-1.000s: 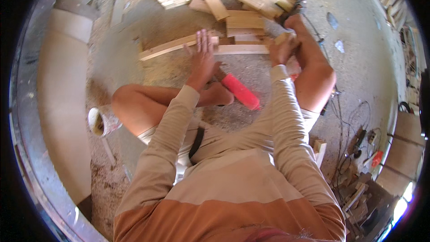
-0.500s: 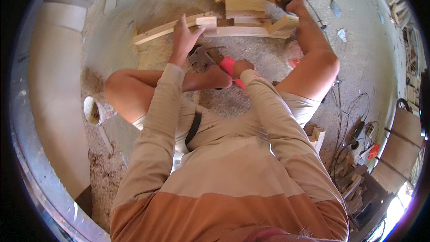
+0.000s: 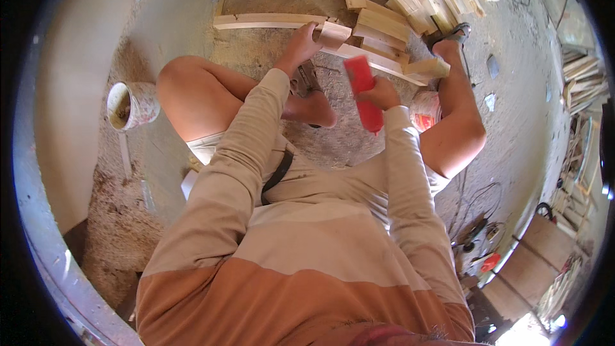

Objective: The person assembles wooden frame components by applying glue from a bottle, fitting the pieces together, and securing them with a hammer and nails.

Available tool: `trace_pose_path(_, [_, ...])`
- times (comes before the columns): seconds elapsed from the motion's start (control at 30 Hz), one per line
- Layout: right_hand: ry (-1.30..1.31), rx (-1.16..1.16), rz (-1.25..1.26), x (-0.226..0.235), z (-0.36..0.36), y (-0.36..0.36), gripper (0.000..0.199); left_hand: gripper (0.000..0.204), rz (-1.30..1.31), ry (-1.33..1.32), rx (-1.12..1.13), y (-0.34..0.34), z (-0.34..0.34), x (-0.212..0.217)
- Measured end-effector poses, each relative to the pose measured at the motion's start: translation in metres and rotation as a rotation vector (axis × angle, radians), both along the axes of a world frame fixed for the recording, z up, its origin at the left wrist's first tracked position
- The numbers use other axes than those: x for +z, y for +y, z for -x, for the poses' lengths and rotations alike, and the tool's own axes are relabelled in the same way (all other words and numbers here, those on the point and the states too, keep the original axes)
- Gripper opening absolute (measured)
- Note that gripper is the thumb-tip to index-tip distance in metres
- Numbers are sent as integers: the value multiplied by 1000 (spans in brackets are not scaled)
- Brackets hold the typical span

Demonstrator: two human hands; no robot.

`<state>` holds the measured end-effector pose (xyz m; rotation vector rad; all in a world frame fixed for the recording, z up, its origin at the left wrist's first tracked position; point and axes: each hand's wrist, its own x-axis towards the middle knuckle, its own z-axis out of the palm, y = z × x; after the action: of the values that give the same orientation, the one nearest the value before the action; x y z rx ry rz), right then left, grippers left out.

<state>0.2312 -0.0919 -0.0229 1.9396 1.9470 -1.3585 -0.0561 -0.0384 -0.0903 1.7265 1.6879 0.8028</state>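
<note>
My left hand (image 3: pixel 301 49) is closed at the left end of a short wooden block (image 3: pixel 336 35), which sits at the joint between two long pale wooden strips on the floor. One long strip (image 3: pixel 259 22) runs off to the left. The other strip (image 3: pixel 384 64) slants away to the right, in front of several stacked blocks. My right hand (image 3: pixel 382 95) grips a red plastic bottle (image 3: pixel 362 82), apart from the wood. The bottle is tilted, its narrow tip toward me. Another wooden block (image 3: pixel 426 68) rests at the right strip's far end.
Several boards (image 3: pixel 384 27) lie stacked beyond the strips, with more loose wood at the top right. A white bucket (image 3: pixel 132 106) stands by my left knee, and a red-and-white tub (image 3: pixel 425 110) is inside my right leg. Cables (image 3: pixel 474 208) and a power tool lie at the right.
My left hand, open with fingers spread before, has closed on the short block. The right hand has lifted the red bottle from beside my foot and moved it right. The view has shifted.
</note>
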Motion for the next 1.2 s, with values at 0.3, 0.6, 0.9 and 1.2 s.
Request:
trace_pose_path(0.3, [919,-345,-648,248,-2,16,56,64,196,38,-95,-14,-32,40])
trace_pose_path(0.6, [1148,-528,-691,231,42,45,57,63,42,-95,-82,-13,-43,31])
trace_pose_path(0.9, [1254,-464,-673,160,71,82,49,69,-101,-41,-33,-18,-54,19])
trace_pose_path(1.2, [1241,-538,-653,89,98,104,48,73,-28,-12,-99,-15,-51,14])
